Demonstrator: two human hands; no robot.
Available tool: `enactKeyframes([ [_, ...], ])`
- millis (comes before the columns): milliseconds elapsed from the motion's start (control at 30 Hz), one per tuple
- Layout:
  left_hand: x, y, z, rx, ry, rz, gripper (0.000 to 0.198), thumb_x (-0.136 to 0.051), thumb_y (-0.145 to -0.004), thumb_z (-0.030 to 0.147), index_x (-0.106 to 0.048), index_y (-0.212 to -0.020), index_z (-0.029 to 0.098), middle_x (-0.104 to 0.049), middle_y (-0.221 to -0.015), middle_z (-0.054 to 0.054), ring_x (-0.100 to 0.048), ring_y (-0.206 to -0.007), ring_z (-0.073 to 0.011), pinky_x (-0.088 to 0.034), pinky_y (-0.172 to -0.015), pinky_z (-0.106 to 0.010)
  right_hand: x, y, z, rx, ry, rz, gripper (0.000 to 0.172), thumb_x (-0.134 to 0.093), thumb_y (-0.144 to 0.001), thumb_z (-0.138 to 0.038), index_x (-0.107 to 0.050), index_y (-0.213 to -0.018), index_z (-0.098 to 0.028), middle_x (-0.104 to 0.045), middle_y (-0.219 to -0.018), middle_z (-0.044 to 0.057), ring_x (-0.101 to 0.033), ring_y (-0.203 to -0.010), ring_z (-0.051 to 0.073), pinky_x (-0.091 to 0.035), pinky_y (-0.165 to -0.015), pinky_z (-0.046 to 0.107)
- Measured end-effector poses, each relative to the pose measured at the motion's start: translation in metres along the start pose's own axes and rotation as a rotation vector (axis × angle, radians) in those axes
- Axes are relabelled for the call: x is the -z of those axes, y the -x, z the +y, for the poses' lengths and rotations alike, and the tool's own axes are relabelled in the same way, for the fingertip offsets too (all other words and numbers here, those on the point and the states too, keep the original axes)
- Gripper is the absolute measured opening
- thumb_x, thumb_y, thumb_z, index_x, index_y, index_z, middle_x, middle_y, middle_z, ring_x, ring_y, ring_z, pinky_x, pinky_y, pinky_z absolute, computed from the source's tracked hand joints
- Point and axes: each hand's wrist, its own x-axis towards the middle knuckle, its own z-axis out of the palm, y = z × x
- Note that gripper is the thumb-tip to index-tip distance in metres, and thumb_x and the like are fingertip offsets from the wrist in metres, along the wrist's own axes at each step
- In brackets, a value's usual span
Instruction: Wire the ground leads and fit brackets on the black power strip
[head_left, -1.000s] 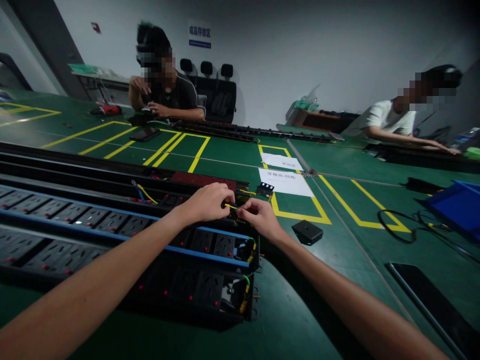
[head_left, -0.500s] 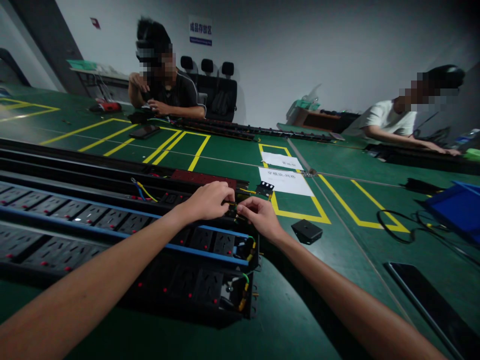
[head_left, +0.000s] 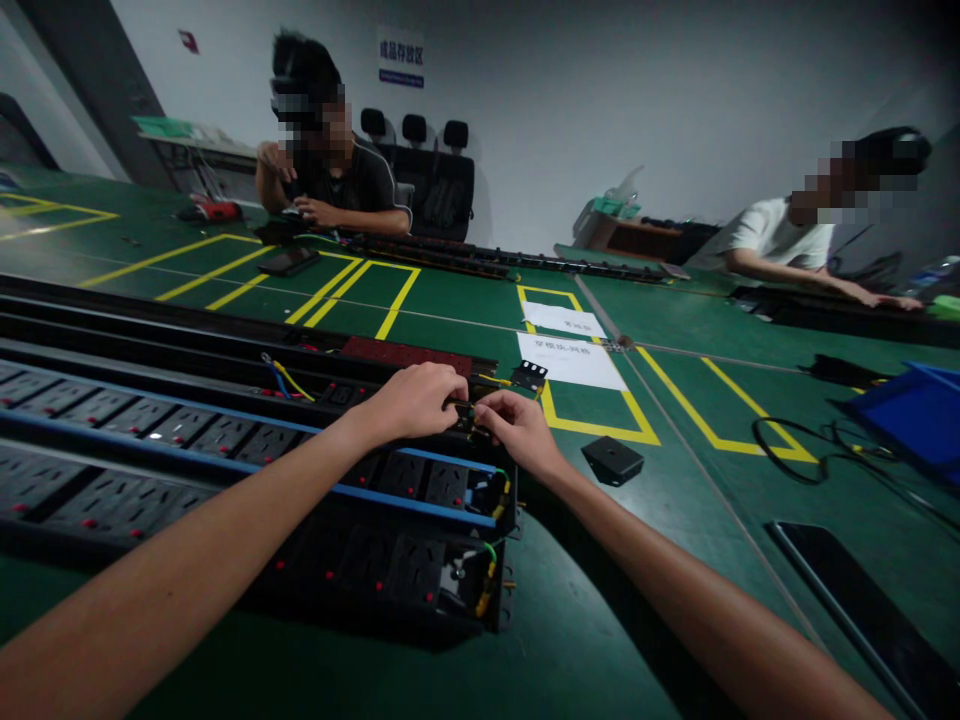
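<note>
My left hand (head_left: 424,402) lies over the end of a black power strip (head_left: 345,394), its fingers curled down onto it. Close against it, my right hand (head_left: 519,428) pinches something small at that same end; a bit of yellow shows by the fingertips, but the piece itself is too small and dark to name. Blue and yellow wires (head_left: 283,380) stick up from the strip to the left. Nearer to me lie a socket strip with blue edges (head_left: 405,508) and another black socket strip (head_left: 375,565), both with red dots and yellow-green wires at their right ends.
A black end cap (head_left: 613,460) lies right of my right hand, and a perforated black bracket (head_left: 529,374) stands beyond it. Paper sheets (head_left: 574,362), a phone (head_left: 847,610), a black cable (head_left: 787,470) and a blue bin (head_left: 911,415) are on the green table. Two people work across it.
Both hands stay at the strip's end with almost the same grip. The yellow bit between the fingertips shows slightly differently; the view has shifted a little.
</note>
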Motion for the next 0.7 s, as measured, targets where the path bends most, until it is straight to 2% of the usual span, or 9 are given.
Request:
enactKeyframes([
  [133,-0.0017,-0.001,-0.0007,-0.047,0.081,0.0,0.03,-0.055,-0.077,0.013,-0.076,-0.097,0.02,-0.075,-0.091,-0.006,-0.069,-0.083,-0.0215,-0.049,-0.074,-0.031,-0.0001,0.0001,-0.0001,-0.02,-0.015,0.003,0.023,-0.07,-0.077,-0.042,-0.067,-0.083,-0.02,-0.064,-0.068,0.001,-0.054,-0.055,0.014,-0.046,-0.046,0.025],
  [233,-0.0019,-0.0013,-0.0014,-0.052,0.076,-0.016,0.032,-0.055,-0.077,0.012,-0.077,-0.099,0.02,-0.077,-0.091,-0.007,-0.071,-0.084,-0.0226,-0.05,-0.075,-0.032,0.0005,0.0006,0.0008,-0.03,-0.022,-0.008,0.025,-0.072,-0.075,-0.041,-0.067,-0.086,-0.02,-0.066,-0.071,0.001,-0.057,-0.058,0.015,-0.046,-0.045,0.025],
  [400,-0.0007,-0.0016,-0.0018,-0.056,0.051,-0.033,0.033,-0.056,-0.078,0.014,-0.078,-0.101,0.02,-0.077,-0.094,-0.007,-0.072,-0.088,-0.0243,-0.051,-0.079,-0.034,0.0032,0.0021,0.0018,-0.025,-0.043,-0.041,0.029,-0.075,-0.076,-0.045,-0.067,-0.088,-0.02,-0.068,-0.074,0.003,-0.059,-0.06,0.016,-0.046,-0.045,0.024],
  [700,-0.0008,-0.0033,-0.0018,-0.07,0.074,-0.035,0.031,-0.056,-0.076,0.012,-0.077,-0.097,0.02,-0.077,-0.09,-0.007,-0.07,-0.082,-0.0235,-0.05,-0.073,-0.033,0.0062,0.0029,0.001,-0.001,-0.018,-0.05,0.039,-0.077,-0.074,-0.055,-0.072,-0.088,-0.019,-0.069,-0.073,0.003,-0.055,-0.054,0.014,-0.045,-0.044,0.025],
])
